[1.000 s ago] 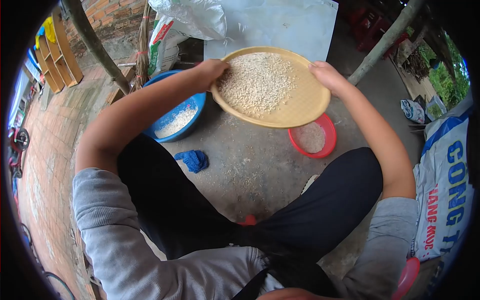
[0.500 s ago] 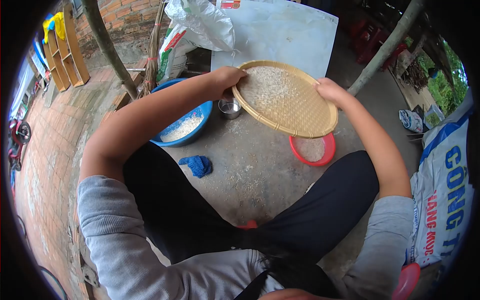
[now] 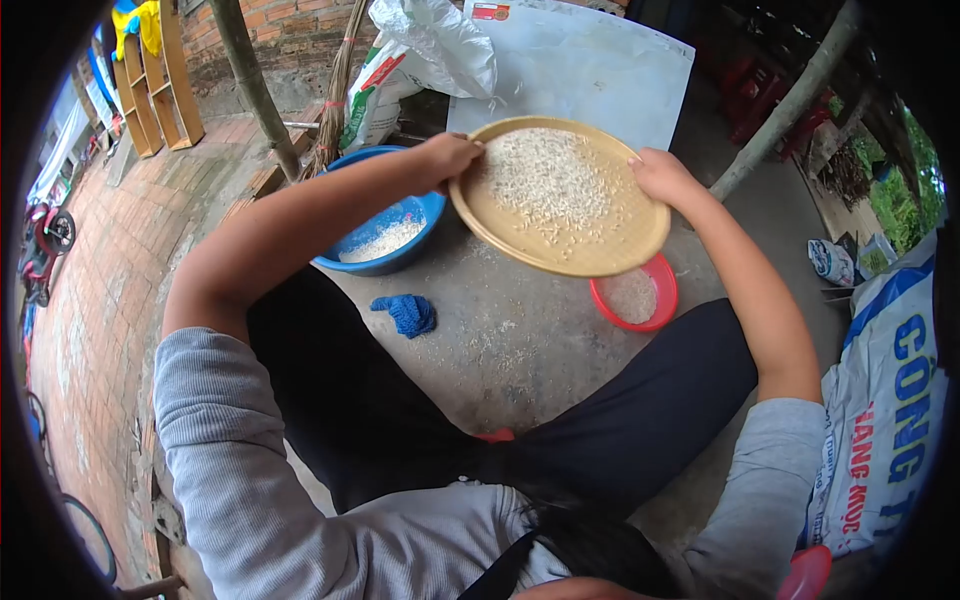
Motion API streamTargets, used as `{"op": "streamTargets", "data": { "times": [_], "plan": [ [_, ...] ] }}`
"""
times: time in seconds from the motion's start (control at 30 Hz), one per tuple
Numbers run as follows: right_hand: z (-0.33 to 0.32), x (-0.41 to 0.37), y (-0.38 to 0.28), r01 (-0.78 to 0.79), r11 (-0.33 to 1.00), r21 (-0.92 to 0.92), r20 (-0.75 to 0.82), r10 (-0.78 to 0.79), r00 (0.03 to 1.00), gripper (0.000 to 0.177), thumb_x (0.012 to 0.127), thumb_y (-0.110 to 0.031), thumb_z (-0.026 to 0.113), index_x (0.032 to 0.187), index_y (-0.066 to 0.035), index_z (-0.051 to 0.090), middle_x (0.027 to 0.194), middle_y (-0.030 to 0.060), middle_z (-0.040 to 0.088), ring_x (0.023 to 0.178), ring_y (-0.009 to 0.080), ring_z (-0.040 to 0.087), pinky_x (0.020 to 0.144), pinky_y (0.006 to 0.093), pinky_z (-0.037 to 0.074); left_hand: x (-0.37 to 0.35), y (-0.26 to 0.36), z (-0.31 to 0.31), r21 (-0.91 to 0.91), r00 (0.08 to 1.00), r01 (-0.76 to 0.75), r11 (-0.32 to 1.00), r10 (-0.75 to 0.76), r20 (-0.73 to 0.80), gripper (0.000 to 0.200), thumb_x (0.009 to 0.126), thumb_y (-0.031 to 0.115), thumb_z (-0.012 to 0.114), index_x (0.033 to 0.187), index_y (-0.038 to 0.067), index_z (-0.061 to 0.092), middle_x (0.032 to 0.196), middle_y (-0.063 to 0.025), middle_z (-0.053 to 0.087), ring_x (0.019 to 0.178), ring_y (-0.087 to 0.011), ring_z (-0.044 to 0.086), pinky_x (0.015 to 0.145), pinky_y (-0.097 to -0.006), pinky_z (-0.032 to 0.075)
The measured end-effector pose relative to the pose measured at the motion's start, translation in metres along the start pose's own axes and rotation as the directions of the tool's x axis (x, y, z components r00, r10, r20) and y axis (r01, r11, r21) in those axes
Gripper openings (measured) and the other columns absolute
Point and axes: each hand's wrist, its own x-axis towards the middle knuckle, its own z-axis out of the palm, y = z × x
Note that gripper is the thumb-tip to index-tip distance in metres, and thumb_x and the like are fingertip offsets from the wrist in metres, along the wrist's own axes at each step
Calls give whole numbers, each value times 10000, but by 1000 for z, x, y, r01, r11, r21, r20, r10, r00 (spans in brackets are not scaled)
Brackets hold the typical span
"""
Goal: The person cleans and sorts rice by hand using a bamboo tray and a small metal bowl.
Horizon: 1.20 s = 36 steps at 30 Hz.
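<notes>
A round woven winnowing basket [image 3: 500, 232] is held up in front of me, tilted, with pale grains [image 3: 550, 180] spread over its upper and middle part. My left hand [image 3: 450, 157] grips its rim on the left side. On the opposite side, my right hand [image 3: 664, 178] is closed round the rim. Below the basket's right edge, a red bowl [image 3: 672, 300] with grain sits on the floor. Under my left forearm stands a blue basin [image 3: 350, 262] with pale grain in it, partly hidden by the arm.
A crumpled blue cloth [image 3: 408, 314] lies on the concrete floor [image 3: 480, 365] among scattered grains. Behind the basket leans a pale board [image 3: 600, 70] beside white sacks [image 3: 430, 50]. A large printed sack [image 3: 880, 400] stands at my right. Wooden poles [image 3: 250, 85] rise on both sides.
The winnowing basket has shifted slightly left, and its grains have gathered into a denser layer. Both hands keep their hold. The whole view has shifted a little.
</notes>
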Motion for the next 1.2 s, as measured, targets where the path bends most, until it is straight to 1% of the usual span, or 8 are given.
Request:
{"op": "streamTargets", "data": {
  "times": [0.13, 0.27, 0.43, 0.63, 0.7, 0.9, 1.0, 1.2],
  "plan": [
    [-29, -27, -40, -238, 923, 302, 221, 175, 959, 383, 924, -301, 431, 995, 49, 571, 953, 246, 605, 896, 344, 593, 793, 406, 449, 2, 12, -32, 163, 1000, -4, 987, 4, 2, 325, 897, 300, 495, 1081, 44, 572, 836, -110, 623, 644, -180, 633, 540, -315, 529],
    [2, -2, 7, -14, 990, 141, 71, 4, 997, 431, 933, -295, 415, 1039, 112, 508, 986, 280, 594, 863, 391, 611, 725, 432, 498, 5, 33, -11, 634, 999, 27, 773, -5, -36, 348, 890, 303, 436, 901, -3, 602, 533, -137, 539, 435, -242, 556, 454, -344, 484],
    [-10, -4, 5, -39, 997, 72, -30, 41, 999, 448, 931, -289, 433, 1097, 127, 445, 1033, 285, 567, 874, 351, 611, 686, 421, 505, -27, 41, -3, 606, 993, -42, 794, 103, -65, 380, 886, 325, 447, 871, -36, 563, 626, -143, 561, 459, -246, 541, 425, -365, 458],
    [-16, -2, -21, -185, 857, 481, 181, 109, 977, 410, 915, -255, 480, 1066, 126, 463, 1007, 271, 587, 869, 337, 614, 764, 400, 474, 11, 38, -34, 302, 969, -92, 949, 155, -191, 366, 871, 345, 521, 1020, 13, 558, 770, -119, 603, 581, -211, 605, 488, -344, 478],
    [2, 25, 18, -40, 959, 280, -17, 46, 999, 398, 920, -252, 475, 1049, 124, 472, 937, 246, 600, 758, 300, 627, 626, 399, 504, -3, 46, 0, 372, 959, -82, 925, 175, -223, 391, 883, 384, 494, 1021, 23, 550, 732, -91, 575, 525, -188, 546, 451, -347, 434],
    [-6, 19, -4, -171, 841, 514, 136, 117, 984, 361, 932, -254, 459, 1055, 86, 452, 865, 168, 597, 694, 228, 627, 503, 354, 493, 52, 28, -23, 405, 985, -72, 912, 129, -116, 421, 888, 399, 487, 1003, 1, 564, 773, -115, 583, 562, -196, 576, 473, -343, 459],
    [10, 27, 3, -159, 807, 568, 151, 88, 985, 353, 935, -258, 453, 1065, 70, 440, 853, 159, 595, 697, 230, 627, 519, 351, 492, 75, 21, -28, 135, 976, -132, 982, 153, -157, 409, 890, 371, 504, 1034, -6, 568, 776, -99, 585, 572, -170, 572, 456, -303, 449],
    [38, 56, 56, -175, 836, 520, 127, 127, 984, 358, 933, -260, 448, 1061, 73, 475, 890, 194, 605, 762, 255, 613, 669, 380, 491, 66, 39, 0, 185, 992, -84, 979, 99, -73, 348, 895, 375, 502, 943, 40, 581, 605, -24, 473, 397, -109, 388, 353, -280, 284]
  ]
}}
